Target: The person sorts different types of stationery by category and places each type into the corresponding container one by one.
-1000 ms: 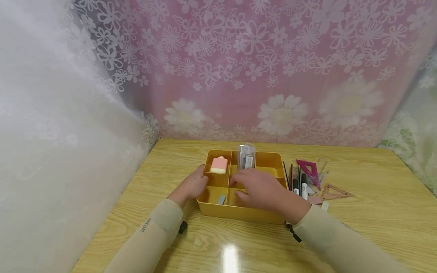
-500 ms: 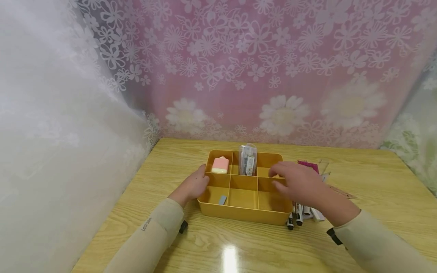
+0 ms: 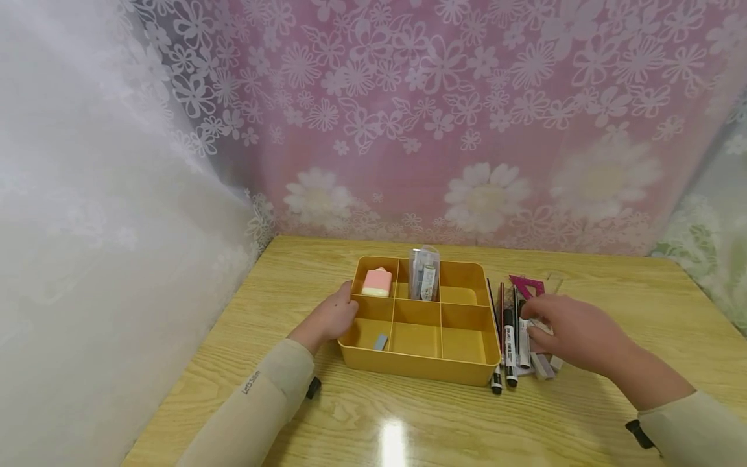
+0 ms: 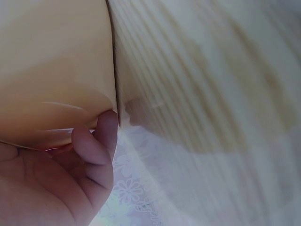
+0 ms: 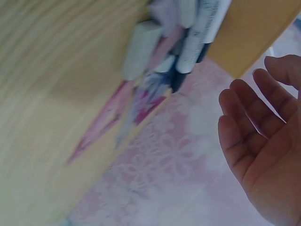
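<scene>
My left hand (image 3: pixel 332 316) grips the left wall of a yellow divided organizer box (image 3: pixel 417 371); in the left wrist view the left fingers (image 4: pixel 91 146) curl at the box's edge. A pink and cream bottle-shaped item (image 3: pixel 377 283) sits in the back left compartment. Upright in the back middle one stands a clear plastic case (image 3: pixel 424 275) with small items inside. A small grey-blue block (image 3: pixel 380 342) lies in the front left compartment. My right hand (image 3: pixel 574 331) hovers over the stationery right of the box, fingers loosely bent and holding nothing, as the right wrist view shows.
Beside the box's right wall lie several markers (image 3: pixel 510 353) and pencils (image 3: pixel 502 305). A magenta set square (image 3: pixel 525 284) is behind them, with pale eraser-like blocks (image 3: pixel 543 368) nearer the front. A floral curtain (image 3: pixel 408 130) hangs behind the wooden table (image 3: pixel 321 421).
My right hand has moved right, from above the box's middle compartments to over the stationery. My left hand stays on the box, and the clear case stays in the back middle compartment.
</scene>
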### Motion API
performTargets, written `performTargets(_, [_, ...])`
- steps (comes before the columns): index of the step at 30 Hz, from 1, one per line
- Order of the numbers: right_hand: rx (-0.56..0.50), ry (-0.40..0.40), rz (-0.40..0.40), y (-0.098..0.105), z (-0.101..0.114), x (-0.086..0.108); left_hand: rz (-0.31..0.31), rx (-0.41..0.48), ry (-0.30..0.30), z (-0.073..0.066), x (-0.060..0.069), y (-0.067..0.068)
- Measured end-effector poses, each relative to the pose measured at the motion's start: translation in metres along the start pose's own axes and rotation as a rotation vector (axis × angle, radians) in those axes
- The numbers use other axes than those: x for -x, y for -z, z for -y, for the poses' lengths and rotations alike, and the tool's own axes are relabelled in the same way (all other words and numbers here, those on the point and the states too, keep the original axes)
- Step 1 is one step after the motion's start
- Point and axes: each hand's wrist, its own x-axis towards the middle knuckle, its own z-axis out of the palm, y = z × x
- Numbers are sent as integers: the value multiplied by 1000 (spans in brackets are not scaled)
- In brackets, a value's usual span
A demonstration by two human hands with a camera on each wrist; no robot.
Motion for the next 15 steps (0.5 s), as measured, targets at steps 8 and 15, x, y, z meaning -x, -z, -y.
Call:
performTargets(8, [-64,-65,118,-16,-22,4,-1,-8,3,-1,0,0])
performTargets(15, [-25,-57,185,-35,-30,6,-2,-11,3,-1,0,1])
